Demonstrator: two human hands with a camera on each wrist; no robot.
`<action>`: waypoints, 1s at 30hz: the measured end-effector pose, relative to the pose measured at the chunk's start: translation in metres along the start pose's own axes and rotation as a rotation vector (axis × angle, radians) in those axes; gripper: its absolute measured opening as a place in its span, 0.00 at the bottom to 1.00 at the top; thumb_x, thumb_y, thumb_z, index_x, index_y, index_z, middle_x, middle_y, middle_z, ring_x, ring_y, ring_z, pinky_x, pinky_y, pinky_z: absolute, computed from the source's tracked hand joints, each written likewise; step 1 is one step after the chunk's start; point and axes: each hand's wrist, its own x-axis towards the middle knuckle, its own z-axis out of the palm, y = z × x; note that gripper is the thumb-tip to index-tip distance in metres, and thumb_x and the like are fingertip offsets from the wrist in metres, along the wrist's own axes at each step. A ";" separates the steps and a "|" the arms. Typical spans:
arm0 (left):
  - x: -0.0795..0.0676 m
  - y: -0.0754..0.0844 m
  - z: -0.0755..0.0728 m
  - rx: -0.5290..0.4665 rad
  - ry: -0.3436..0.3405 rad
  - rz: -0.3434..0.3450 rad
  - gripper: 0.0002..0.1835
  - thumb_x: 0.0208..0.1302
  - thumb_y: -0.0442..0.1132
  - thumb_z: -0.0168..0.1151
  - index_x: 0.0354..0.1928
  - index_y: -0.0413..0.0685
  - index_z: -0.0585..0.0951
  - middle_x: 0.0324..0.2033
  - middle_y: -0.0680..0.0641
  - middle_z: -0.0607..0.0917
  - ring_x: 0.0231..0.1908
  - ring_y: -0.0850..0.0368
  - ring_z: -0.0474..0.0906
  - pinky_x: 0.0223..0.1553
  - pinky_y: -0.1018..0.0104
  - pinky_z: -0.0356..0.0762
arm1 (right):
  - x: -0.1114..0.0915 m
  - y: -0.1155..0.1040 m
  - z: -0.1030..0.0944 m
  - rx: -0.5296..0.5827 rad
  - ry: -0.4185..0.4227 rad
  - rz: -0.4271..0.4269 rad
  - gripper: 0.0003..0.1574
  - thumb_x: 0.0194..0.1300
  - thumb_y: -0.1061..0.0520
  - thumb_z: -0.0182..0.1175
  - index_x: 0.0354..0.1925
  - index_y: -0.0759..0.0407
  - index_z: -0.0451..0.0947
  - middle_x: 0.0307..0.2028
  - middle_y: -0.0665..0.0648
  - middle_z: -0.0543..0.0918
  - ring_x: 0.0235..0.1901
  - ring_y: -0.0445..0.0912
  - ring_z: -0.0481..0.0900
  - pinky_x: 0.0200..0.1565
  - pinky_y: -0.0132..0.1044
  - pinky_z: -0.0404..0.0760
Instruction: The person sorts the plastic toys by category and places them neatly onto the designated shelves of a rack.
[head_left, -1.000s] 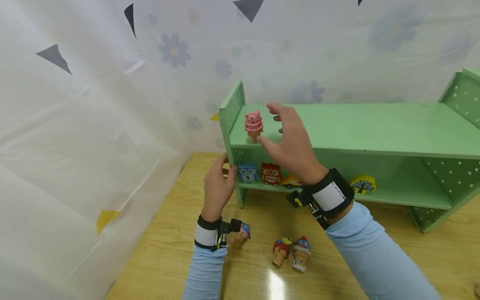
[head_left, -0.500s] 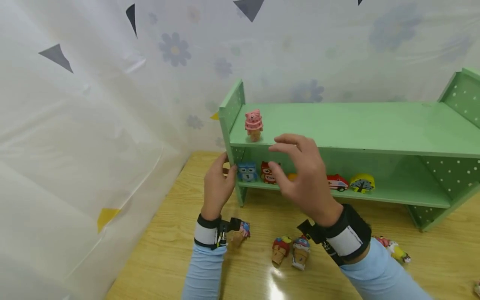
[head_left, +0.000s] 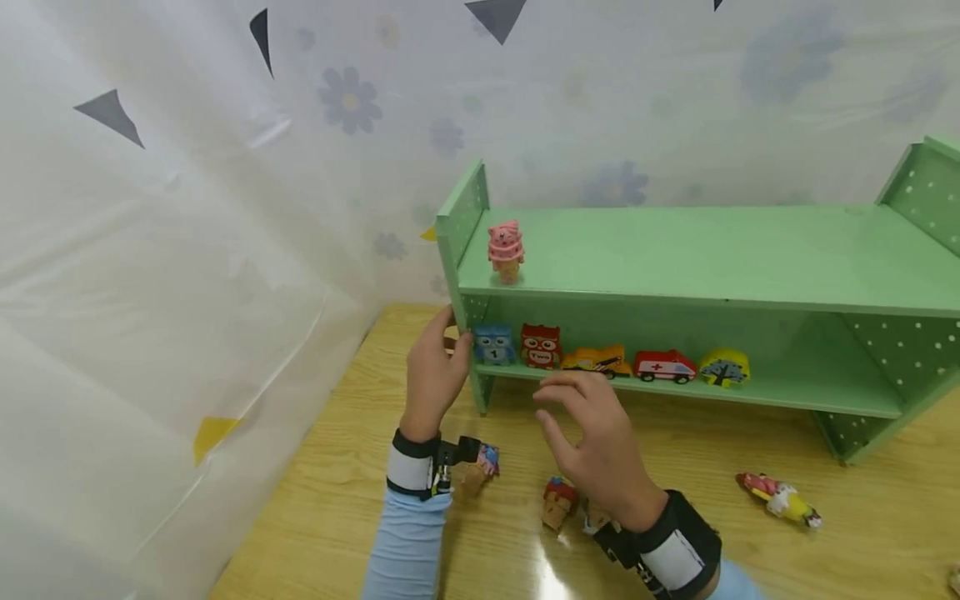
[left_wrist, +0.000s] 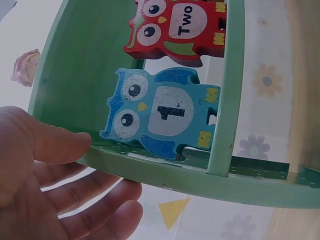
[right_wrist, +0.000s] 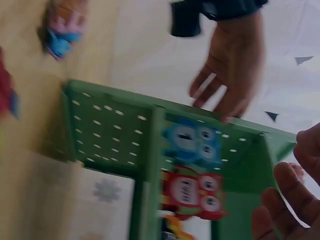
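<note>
My left hand [head_left: 438, 367] holds the left side panel of a green shelf [head_left: 720, 250], thumb on its edge and fingers behind. Just inside the panel stand a blue owl block [left_wrist: 172, 115] marked 1 and a red owl block [left_wrist: 175, 30] marked Two. My right hand [head_left: 600, 450], its fingers loosely bent and holding nothing, hovers over the table in front of the shelf. Below it lie a red-topped ice cream cone toy [head_left: 557, 504] and another cone toy, mostly hidden by the hand. A pink ice cream cone toy [head_left: 507, 252] stands upright on the top board's left end.
Lower-shelf toys include a yellow truck [head_left: 600, 360], a red ambulance [head_left: 664, 367] and a yellow tree block [head_left: 725, 367]. On the wooden table [head_left: 322, 508] lie a cone toy [head_left: 487, 460] by the left wrist and a colourful toy [head_left: 783, 500] at right. A patterned curtain hangs behind.
My right hand has moved away from the pink cone toy, down and forward of the shelf to above the table. The pink toy stays standing. My left hand keeps its place on the panel.
</note>
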 end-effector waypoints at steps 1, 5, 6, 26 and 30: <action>0.000 0.000 0.000 0.001 0.000 0.001 0.21 0.66 0.37 0.57 0.61 0.48 0.74 0.50 0.43 0.83 0.33 0.50 0.84 0.29 0.57 0.84 | -0.006 0.002 0.005 -0.009 -0.035 0.038 0.13 0.56 0.62 0.66 0.42 0.58 0.81 0.45 0.57 0.81 0.46 0.50 0.75 0.47 0.47 0.76; 0.001 0.000 0.000 0.000 -0.008 -0.008 0.20 0.67 0.38 0.57 0.61 0.51 0.74 0.50 0.44 0.83 0.34 0.51 0.83 0.30 0.57 0.84 | -0.024 0.006 0.020 -0.042 -0.267 0.219 0.14 0.58 0.57 0.67 0.44 0.54 0.80 0.44 0.54 0.81 0.46 0.49 0.75 0.43 0.47 0.79; 0.001 0.000 0.000 -0.001 -0.011 -0.012 0.20 0.67 0.38 0.57 0.61 0.52 0.74 0.50 0.44 0.83 0.34 0.51 0.83 0.31 0.57 0.84 | -0.027 0.006 0.023 -0.050 -0.337 0.263 0.15 0.58 0.56 0.66 0.45 0.53 0.80 0.45 0.54 0.81 0.46 0.50 0.76 0.43 0.47 0.79; 0.000 0.004 -0.004 -0.021 -0.014 -0.014 0.19 0.67 0.37 0.57 0.60 0.48 0.75 0.50 0.43 0.83 0.34 0.50 0.83 0.29 0.56 0.83 | -0.032 0.004 0.088 -0.143 -0.632 0.397 0.27 0.64 0.45 0.59 0.53 0.61 0.76 0.43 0.64 0.80 0.42 0.59 0.77 0.36 0.57 0.77; 0.000 0.005 -0.004 -0.025 -0.015 -0.018 0.19 0.66 0.37 0.57 0.59 0.49 0.75 0.50 0.43 0.83 0.34 0.50 0.83 0.30 0.56 0.83 | -0.031 0.002 0.094 -0.169 -0.661 0.424 0.26 0.63 0.45 0.57 0.52 0.61 0.75 0.41 0.62 0.79 0.40 0.58 0.76 0.34 0.56 0.75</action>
